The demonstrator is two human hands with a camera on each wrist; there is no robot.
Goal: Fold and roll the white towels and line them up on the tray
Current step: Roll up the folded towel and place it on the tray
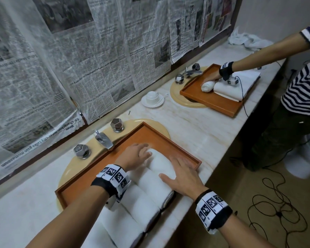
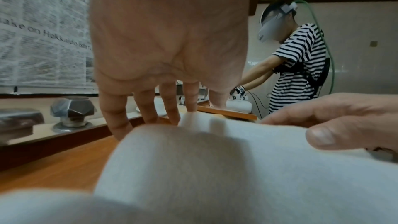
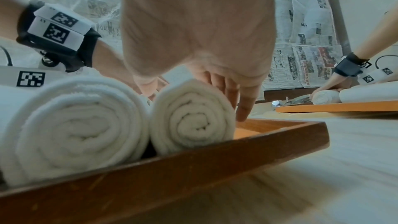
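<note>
On the wooden tray (image 1: 170, 140), rolled white towels (image 1: 141, 199) lie side by side, touching, along its near side. Both hands lie flat with fingers straight on the farthest roll (image 3: 191, 117): the right hand (image 1: 182, 176) over its near end, the left hand (image 1: 134, 155) at its far end. Beyond the tray, a second person (image 1: 301, 83) presses a towel on another tray (image 1: 217, 104).

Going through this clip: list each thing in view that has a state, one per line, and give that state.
Newest rolled white towel: fully rolled, lying on the tray against its neighbour, both hands on it.
Other rolled white towels: rolled, lined up side by side.
Near wooden tray: over the basin, far end bare.
Left hand: fingers straight, touching the roll.
Right hand: flat, pressing the roll.
White cup: upright on its saucer.
</note>
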